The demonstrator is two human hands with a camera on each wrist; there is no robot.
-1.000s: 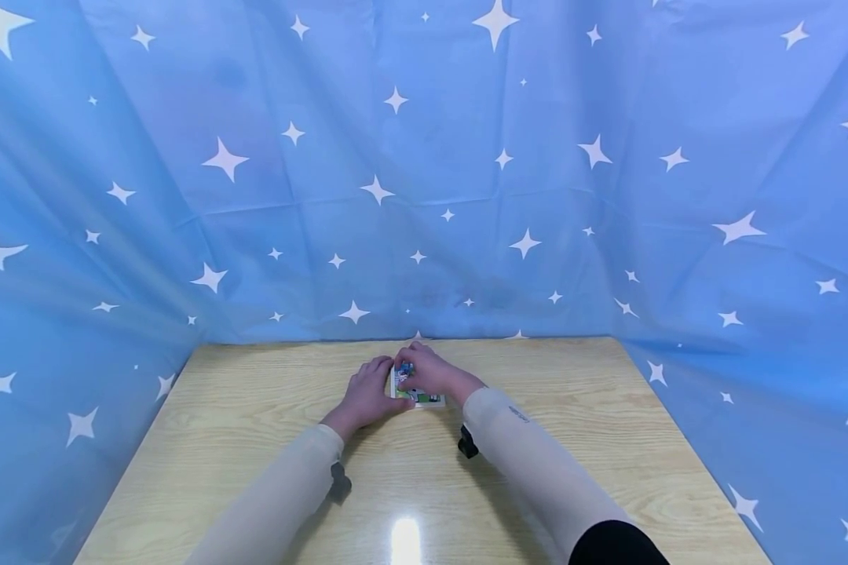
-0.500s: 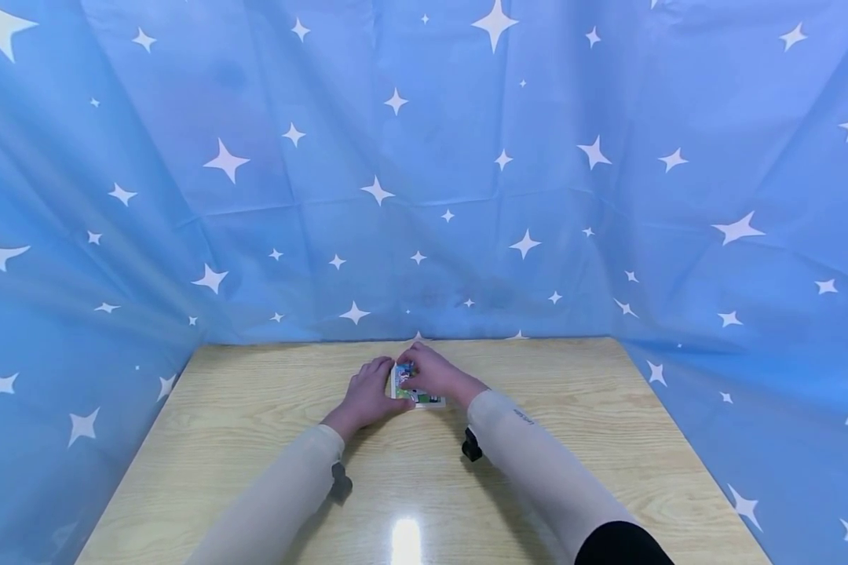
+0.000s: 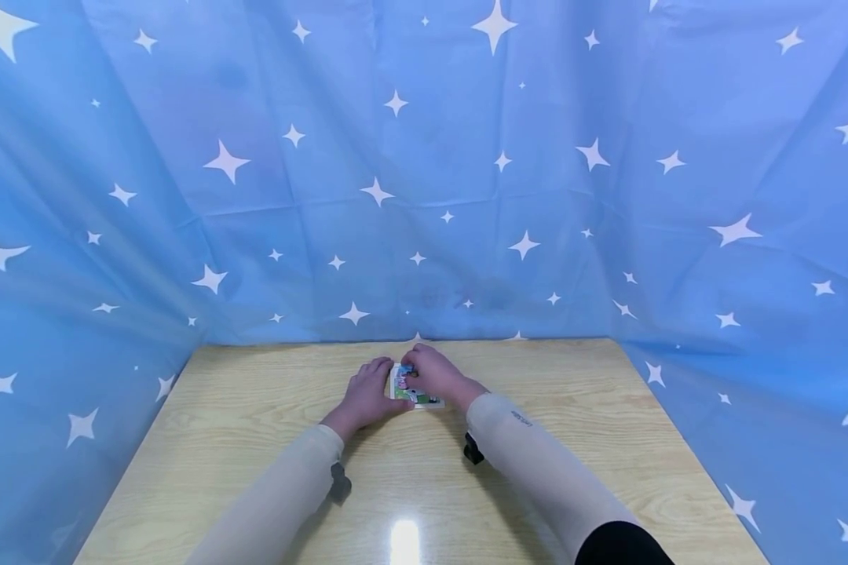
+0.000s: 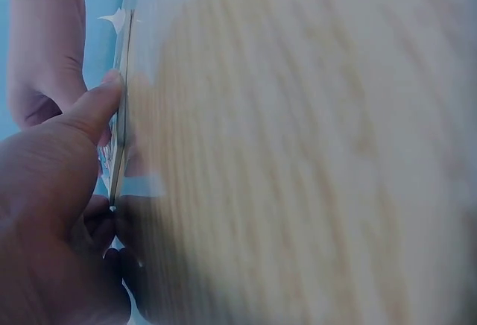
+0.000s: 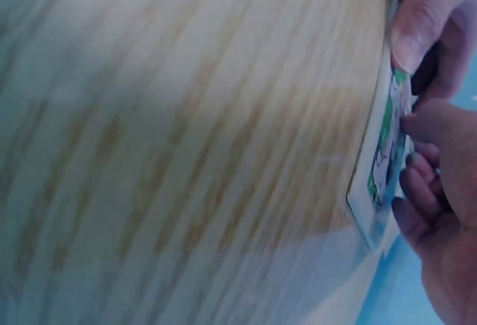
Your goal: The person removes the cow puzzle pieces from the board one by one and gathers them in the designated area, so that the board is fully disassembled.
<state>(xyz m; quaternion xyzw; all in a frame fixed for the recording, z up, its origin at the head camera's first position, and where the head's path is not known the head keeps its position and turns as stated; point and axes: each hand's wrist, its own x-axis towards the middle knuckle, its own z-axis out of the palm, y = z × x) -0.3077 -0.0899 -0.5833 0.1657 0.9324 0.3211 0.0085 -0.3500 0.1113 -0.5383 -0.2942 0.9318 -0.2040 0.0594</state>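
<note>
Nearest me on head cam: glare patch [image 3: 405, 541] on desk [image 3: 572, 439], btwn L sleeve [image 3: 275, 486] & R sleeve [image 3: 537, 463]. Black shape [image 3: 623, 543], ID unclear, overlaps R sleeve at bottom of frame. Long run of wood this side of the work, wide margins L & R; desk sides converge going away.

Pic board [image 5: 384, 150], white rim w/ colored print, lies flat nr far edge, mid-desk. I read only a narrow strip of wood beyond it. L hand [image 3: 369, 395] grips its near-L corner: thumb along near edge, fingers by L edge. R hand [image 3: 434, 373] arches over the board from the R, fingers curled, thumb tip at the print; can't tell if it's pinching anything.

Behind far edge, approx. against it: blue curtain [image 3: 424, 157] w/ white stars, wraps both sides too.
</note>
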